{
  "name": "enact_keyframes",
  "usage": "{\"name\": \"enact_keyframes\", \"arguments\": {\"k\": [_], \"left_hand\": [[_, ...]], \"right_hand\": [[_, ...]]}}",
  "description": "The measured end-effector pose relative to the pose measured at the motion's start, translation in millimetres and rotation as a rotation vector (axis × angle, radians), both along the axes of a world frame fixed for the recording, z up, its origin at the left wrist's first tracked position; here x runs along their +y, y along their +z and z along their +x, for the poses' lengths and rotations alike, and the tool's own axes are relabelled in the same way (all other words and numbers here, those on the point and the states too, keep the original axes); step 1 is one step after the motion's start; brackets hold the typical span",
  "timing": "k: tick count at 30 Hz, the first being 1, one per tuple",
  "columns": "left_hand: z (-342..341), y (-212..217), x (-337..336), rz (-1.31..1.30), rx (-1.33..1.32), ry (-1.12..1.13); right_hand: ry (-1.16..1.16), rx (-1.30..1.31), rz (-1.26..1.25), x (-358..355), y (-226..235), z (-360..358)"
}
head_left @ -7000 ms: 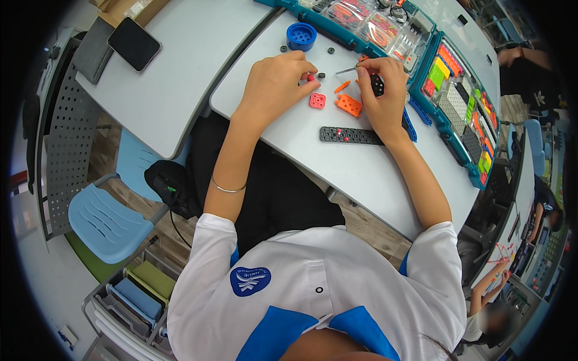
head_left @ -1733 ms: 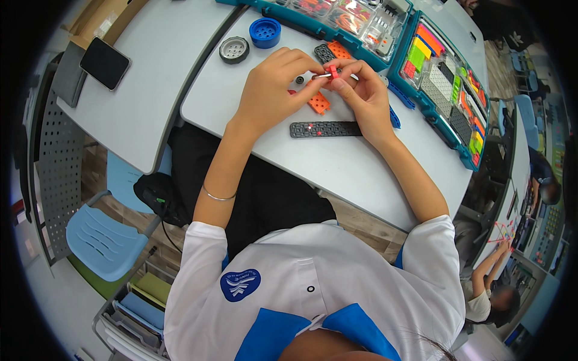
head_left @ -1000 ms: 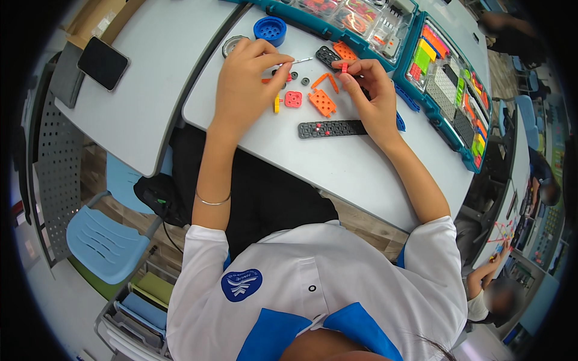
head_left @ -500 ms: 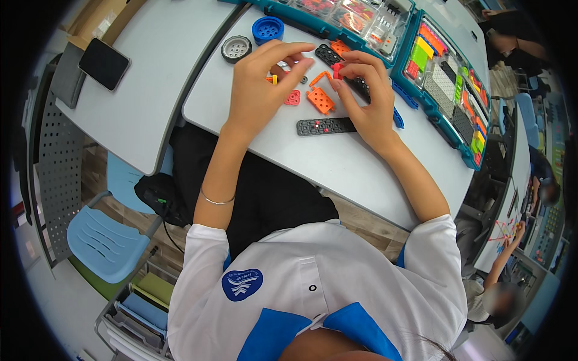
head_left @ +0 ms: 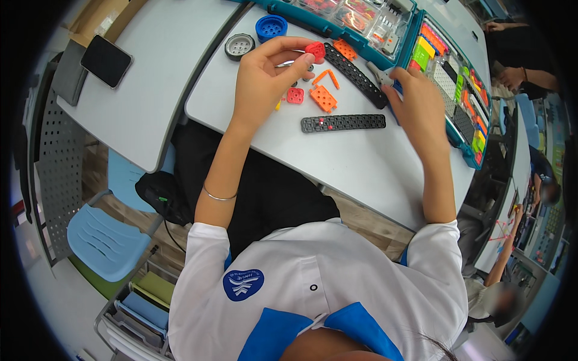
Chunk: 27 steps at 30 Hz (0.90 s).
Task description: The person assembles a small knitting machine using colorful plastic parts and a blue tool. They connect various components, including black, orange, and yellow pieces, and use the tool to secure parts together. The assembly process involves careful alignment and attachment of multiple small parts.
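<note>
Red block (head_left: 314, 50) sits pinched in the left hand (head_left: 265, 78) fingertips above the black strip (head_left: 343, 123), so it needs a steady grip while the right hand (head_left: 418, 105), closed on a grey tool (head_left: 380, 74) beside the strip, aligns carefully.

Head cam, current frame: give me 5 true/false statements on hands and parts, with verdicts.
1. The left hand pinches a small red square plastic block off the table. True.
2. The right hand grips the blue round wheel hub. False: the blue round wheel hub stands untouched near the teal parts case; the right hand is at a small metal tool by the case edge.
3. A long black perforated strip lies flat on the grey table between the hands. True.
4. The dark phone lies on the same table as the parts. False: the dark phone lies on the neighbouring table to the left.
5. An orange perforated plate lies on the table. True.
</note>
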<state>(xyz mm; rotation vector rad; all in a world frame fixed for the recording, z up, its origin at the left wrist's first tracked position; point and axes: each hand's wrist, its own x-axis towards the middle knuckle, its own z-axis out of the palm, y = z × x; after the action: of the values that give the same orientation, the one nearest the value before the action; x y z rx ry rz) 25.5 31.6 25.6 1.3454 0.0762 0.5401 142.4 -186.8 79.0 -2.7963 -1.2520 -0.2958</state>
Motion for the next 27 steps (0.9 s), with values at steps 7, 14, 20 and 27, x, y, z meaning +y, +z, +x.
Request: {"name": "enact_keyframes", "arguments": {"k": [7, 14, 20, 27], "left_hand": [[1.0, -1.1, 1.3, -0.010, -0.029, -0.074], [-0.8, -0.6, 6.1, -0.053, -0.011, -0.120], [-1.9, 0.2, 10.6, -0.089, -0.021, -0.174], [-1.8, 0.6, 12.0, -0.103, -0.088, -0.210]], "right_hand": [[-0.088, 0.102, -0.104, -4.6, 2.8, 1.7], [-0.080, 0.162, -0.181, -5.0, 3.9, -0.3], [-0.037, 0.176, -0.184, -4.4, 10.8, -3.7], [0.059, 0.285, 0.026, -1.4, 14.7, 0.8]]}}
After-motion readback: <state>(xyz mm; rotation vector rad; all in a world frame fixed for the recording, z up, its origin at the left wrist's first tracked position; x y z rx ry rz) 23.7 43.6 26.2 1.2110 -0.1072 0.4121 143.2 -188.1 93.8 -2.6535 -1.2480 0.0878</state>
